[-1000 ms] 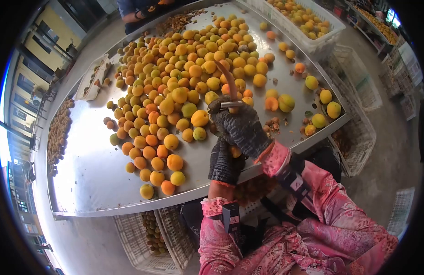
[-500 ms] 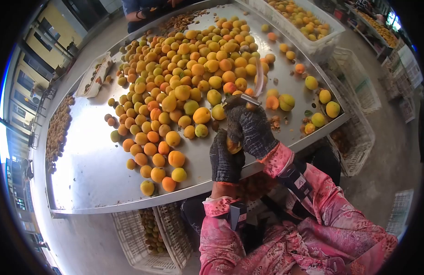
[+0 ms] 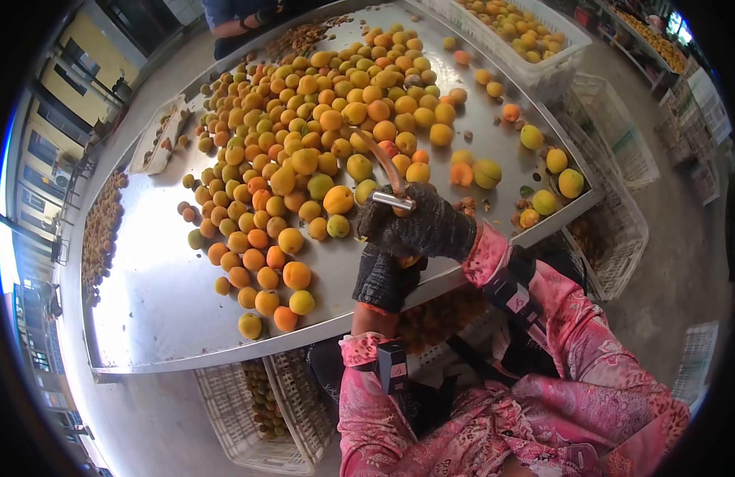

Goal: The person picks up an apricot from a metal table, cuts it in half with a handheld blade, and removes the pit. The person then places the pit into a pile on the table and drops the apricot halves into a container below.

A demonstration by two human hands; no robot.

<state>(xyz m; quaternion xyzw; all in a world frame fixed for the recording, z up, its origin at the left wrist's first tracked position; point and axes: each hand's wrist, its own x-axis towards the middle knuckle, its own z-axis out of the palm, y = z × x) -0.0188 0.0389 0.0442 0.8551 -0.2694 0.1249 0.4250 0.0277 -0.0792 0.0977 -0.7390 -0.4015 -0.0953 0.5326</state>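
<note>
Both of my hands wear dark knit gloves and meet above the front edge of the metal table (image 3: 176,318). My right hand (image 3: 423,226) grips a curved knife (image 3: 386,163); its thin blade arcs up and to the left over the fruit, and a silver metal piece shows at the fist. Just below, my left hand (image 3: 381,277) is closed around an apricot (image 3: 409,261), most of which the gloves hide. A large pile of apricots (image 3: 304,159), yellow to orange, spreads beyond my hands. An opened apricot half (image 3: 461,175) lies to their right.
A white crate of apricots (image 3: 534,60) stands at the back right. A white tray (image 3: 157,151) sits at the left, near many pits (image 3: 105,230). More crates (image 3: 256,429) are below the table. Another person's arm (image 3: 234,28) is at the far side.
My right hand has moved left and turned over the left hand. The knife's blade has swung from upright to leaning left. The view has shifted slightly.
</note>
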